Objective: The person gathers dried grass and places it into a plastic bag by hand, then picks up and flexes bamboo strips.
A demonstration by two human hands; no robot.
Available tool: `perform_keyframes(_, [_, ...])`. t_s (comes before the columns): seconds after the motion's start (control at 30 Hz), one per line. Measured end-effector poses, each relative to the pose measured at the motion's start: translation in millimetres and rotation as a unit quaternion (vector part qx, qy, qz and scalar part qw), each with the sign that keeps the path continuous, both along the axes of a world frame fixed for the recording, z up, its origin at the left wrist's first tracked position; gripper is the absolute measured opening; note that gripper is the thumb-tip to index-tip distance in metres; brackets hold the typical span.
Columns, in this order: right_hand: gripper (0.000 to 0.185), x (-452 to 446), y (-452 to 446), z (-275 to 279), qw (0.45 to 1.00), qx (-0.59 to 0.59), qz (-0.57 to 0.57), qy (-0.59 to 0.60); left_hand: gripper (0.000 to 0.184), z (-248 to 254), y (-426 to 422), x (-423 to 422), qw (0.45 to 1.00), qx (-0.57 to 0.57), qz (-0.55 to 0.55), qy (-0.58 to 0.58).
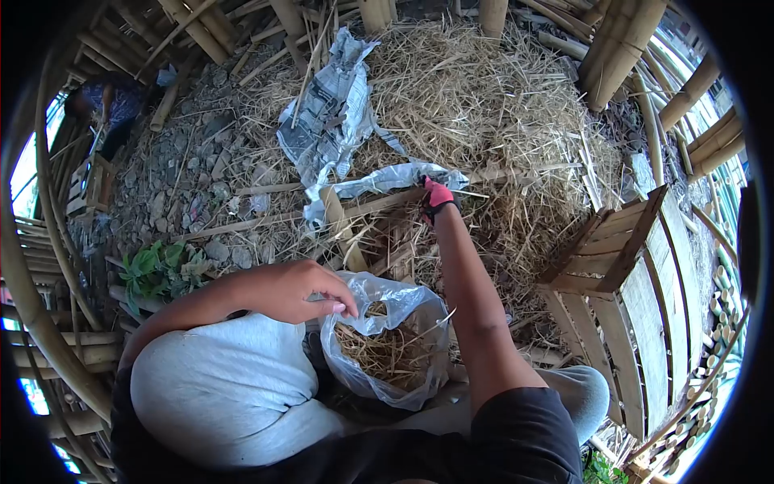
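A clear plastic bag [431, 310] with dry straw [391, 351] inside stands between my legs, its mouth facing up. My left hand [318, 292] is at the bag's left rim, thumb and fingers pinched together on the plastic. Reaching forward, my right hand [439, 200] wears a pink and black glove. Its fingers are closed at a long crumpled strip of newspaper [371, 181], beside a wooden slat [379, 206]; the fingertips are partly hidden. A larger torn newspaper sheet [334, 105] lies on the straw beyond, apparently joined to the strip.
Loose straw [492, 105] covers the ground ahead. Rubble stones [185, 169] and a green plant [157, 270] are at left. A wooden crate [613, 250] stands at right. Bamboo posts [621, 48] edge the area. Another person [121, 105] is at far left.
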State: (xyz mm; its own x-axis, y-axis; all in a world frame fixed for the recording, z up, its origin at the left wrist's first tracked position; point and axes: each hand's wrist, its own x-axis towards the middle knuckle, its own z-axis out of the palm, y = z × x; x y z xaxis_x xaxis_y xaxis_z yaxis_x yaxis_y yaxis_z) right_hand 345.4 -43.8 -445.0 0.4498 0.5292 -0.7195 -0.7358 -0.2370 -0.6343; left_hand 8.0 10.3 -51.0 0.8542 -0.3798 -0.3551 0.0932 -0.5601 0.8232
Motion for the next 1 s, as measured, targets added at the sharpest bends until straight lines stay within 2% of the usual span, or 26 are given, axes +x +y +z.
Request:
perform_keyframes(0.07, [0.042,24.1,-0.1,-20.9,0.999,-0.017,-0.012,-0.049,0.021,-2.2,2.5,-3.5,1.0,0.0,0.006,-0.004])
perform_keyframes(0.13, [0.042,66.0,2.1,-76.4,0.993,-0.023,-0.036,-0.112,0.02,-1.1,3.0,-6.2,1.0,0.002,0.021,0.011])
perform_keyframes(0.17, [0.04,23.6,-11.6,31.2,0.984,0.03,-0.128,-0.119,0.02,-0.9,3.4,-7.1,0.999,0.002,0.029,0.018])
perform_keyframes(0.2, [0.036,29.8,-14.7,54.2,0.975,0.11,-0.144,-0.133,0.02,-1.3,4.4,-8.5,0.999,0.005,0.031,0.017])
perform_keyframes(0.27, [0.031,43.5,-10.2,120.1,0.96,0.164,-0.152,-0.169,0.021,-2.7,6.3,-11.7,0.999,0.008,0.036,0.016])
perform_keyframes(0.3, [0.029,63.2,-8.1,130.0,0.964,0.157,-0.119,-0.18,0.021,-2.4,8.0,-12.8,0.999,0.012,0.048,0.013])
perform_keyframes(0.37, [0.029,56.9,-8.0,188.0,0.976,0.107,-0.167,-0.093,0.021,-1.4,9.5,-11.0,0.998,0.018,0.066,0.002])
perform_keyframes(0.4, [0.028,55.0,-13.9,197.2,0.986,0.081,-0.123,-0.081,0.023,0.2,10.1,-8.5,0.993,0.047,0.104,-0.04])
perform_keyframes(0.43, [0.03,49.8,-17.9,202.1,0.985,0.104,-0.13,-0.039,0.027,2.8,11.7,-5.2,0.984,0.075,0.14,-0.085])
perform_keyframes(0.5, [0.039,45.0,-17.3,176.3,0.983,0.103,-0.149,0.004,0.035,4.7,21.2,1.4,0.952,0.129,0.219,-0.171])
perform_keyframes(0.57, [0.037,20.6,-16.7,163.9,0.977,0.074,-0.192,0.047,0.045,-11.2,45.1,11.1,0.903,0.175,0.302,-0.252])
perform_keyframes(0.63, [0.034,-14.5,-24.8,168.8,0.989,0.075,-0.127,-0.017,0.052,-36.5,75.8,14.2,0.893,0.224,0.311,-0.238])
perform_keyframes(0.7, [0.032,-38.7,-8.7,145.3,0.985,0.161,-0.055,0.001,0.057,-48.8,94.0,14.0,0.885,0.269,0.302,-0.231])
perform_keyframes(0.77, [0.033,-86.6,-0.9,185.6,0.978,0.208,0.019,0.017,0.059,-54.1,99.9,15.2,0.881,0.309,0.278,-0.227])
perform_keyframes(0.8, [0.029,-111.7,1.9,213.0,0.975,0.22,0.032,0.017,0.056,-46.5,96.7,16.3,0.873,0.308,0.313,-0.215])
perform_keyframes(0.9, [0.026,-146.3,9.7,254.1,0.949,0.302,0.082,0.023,0.058,3.4,116.6,8.9,0.9,0.274,0.338,-0.026])
perform_keyframes(1.0, [0.03,-155.8,1.0,302.6,0.947,0.306,0.098,0.026,0.056,69.5,125.4,-5.7,0.928,0.151,0.316,0.128])
